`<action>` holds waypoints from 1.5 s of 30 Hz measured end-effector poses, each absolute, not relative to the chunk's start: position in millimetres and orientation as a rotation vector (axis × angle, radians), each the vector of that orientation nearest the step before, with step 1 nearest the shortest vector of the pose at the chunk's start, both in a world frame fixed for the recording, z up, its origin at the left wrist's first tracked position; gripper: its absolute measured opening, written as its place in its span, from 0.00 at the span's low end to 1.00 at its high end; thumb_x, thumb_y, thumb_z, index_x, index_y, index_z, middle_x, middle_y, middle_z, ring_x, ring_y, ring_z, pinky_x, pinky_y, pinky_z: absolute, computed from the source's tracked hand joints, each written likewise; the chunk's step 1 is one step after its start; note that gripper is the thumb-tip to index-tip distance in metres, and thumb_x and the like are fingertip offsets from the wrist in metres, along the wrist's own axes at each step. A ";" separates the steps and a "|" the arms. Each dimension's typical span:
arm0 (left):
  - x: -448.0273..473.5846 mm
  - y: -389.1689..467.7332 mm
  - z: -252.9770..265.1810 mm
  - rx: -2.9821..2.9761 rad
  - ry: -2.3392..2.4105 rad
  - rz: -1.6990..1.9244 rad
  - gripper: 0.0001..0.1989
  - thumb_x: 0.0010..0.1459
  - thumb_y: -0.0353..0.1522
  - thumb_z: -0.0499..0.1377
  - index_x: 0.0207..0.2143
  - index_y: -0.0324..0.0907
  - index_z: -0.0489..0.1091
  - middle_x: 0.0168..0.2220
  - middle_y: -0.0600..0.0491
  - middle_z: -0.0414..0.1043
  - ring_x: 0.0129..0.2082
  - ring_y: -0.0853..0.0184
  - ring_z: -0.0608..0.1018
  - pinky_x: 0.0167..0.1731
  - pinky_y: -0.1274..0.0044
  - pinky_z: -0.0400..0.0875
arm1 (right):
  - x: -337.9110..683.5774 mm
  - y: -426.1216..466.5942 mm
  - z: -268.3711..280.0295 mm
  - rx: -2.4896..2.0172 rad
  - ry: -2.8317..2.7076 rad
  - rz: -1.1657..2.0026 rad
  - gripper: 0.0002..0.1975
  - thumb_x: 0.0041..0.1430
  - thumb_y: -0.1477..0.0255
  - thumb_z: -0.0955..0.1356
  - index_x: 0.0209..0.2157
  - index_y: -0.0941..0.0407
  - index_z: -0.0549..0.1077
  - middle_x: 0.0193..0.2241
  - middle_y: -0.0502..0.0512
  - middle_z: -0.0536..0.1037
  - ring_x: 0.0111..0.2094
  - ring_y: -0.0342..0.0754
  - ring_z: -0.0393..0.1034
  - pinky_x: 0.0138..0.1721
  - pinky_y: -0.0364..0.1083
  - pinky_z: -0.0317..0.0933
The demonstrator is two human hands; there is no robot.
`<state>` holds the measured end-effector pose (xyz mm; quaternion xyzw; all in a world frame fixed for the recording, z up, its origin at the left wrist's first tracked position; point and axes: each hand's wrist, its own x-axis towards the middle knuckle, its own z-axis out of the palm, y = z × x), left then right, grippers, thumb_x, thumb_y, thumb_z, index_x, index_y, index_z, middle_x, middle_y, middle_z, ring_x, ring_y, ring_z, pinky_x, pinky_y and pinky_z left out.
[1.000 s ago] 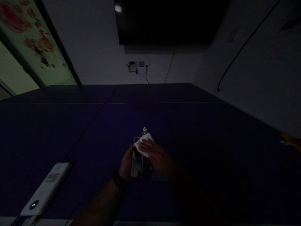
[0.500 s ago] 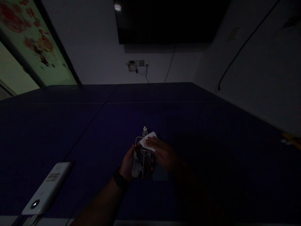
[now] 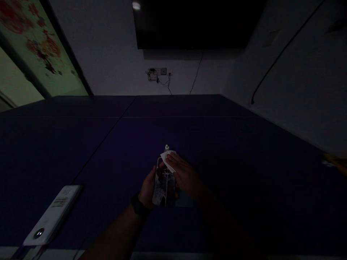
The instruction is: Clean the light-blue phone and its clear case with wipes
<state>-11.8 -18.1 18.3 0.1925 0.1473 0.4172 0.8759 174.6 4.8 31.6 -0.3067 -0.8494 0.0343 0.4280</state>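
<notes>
My left hand (image 3: 147, 188), with a dark band on its wrist, is wrapped round a phone case (image 3: 163, 189) with a grey and black picture on it. Its fingertips show at the case's right edge. A folded white tissue (image 3: 165, 156) lies under the fingers of my right hand (image 3: 187, 177), pressed against the top part of the case and hiding it. Just beyond the tissue stands a small bottle with a white cap (image 3: 166, 147). A flat bluish-grey piece (image 3: 184, 200) rests on the table below my right hand; its kind is too dark to make out.
A white power bank (image 3: 54, 216) with a round display lies at the front left of the dark blue table (image 3: 108, 162). Sockets with cables (image 3: 157, 74) and a large screen (image 3: 200, 25) are on the far wall. Something yellow (image 3: 336, 162) sits at the right edge.
My right hand and the tissue have shifted slightly left and up over the top of the case. My left hand keeps its hold, with the case almost where it was.
</notes>
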 end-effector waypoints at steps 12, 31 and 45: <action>-12.7 -18.6 21.1 0.403 0.335 0.898 0.27 0.68 0.47 0.51 0.63 0.44 0.65 0.40 0.44 0.81 0.36 0.54 0.84 0.34 0.63 0.80 | 177.3 4.6 30.3 -0.747 -2.145 0.154 0.32 0.64 0.84 0.60 0.68 0.53 0.62 0.65 0.58 0.68 0.69 0.52 0.58 0.69 0.59 0.57; -14.5 -18.0 22.2 0.416 0.348 0.879 0.25 0.68 0.48 0.51 0.61 0.47 0.67 0.41 0.46 0.81 0.36 0.53 0.84 0.34 0.62 0.79 | 176.7 2.9 34.2 -0.748 -2.103 0.147 0.30 0.65 0.82 0.60 0.66 0.53 0.64 0.63 0.60 0.72 0.67 0.52 0.62 0.67 0.60 0.60; -17.6 -19.5 33.0 0.417 0.410 0.930 0.23 0.65 0.45 0.58 0.59 0.47 0.68 0.40 0.48 0.79 0.36 0.60 0.82 0.35 0.68 0.79 | 176.8 7.5 24.4 -1.041 -1.010 0.965 0.17 0.59 0.56 0.72 0.33 0.57 0.82 0.28 0.53 0.83 0.32 0.55 0.79 0.35 0.50 0.73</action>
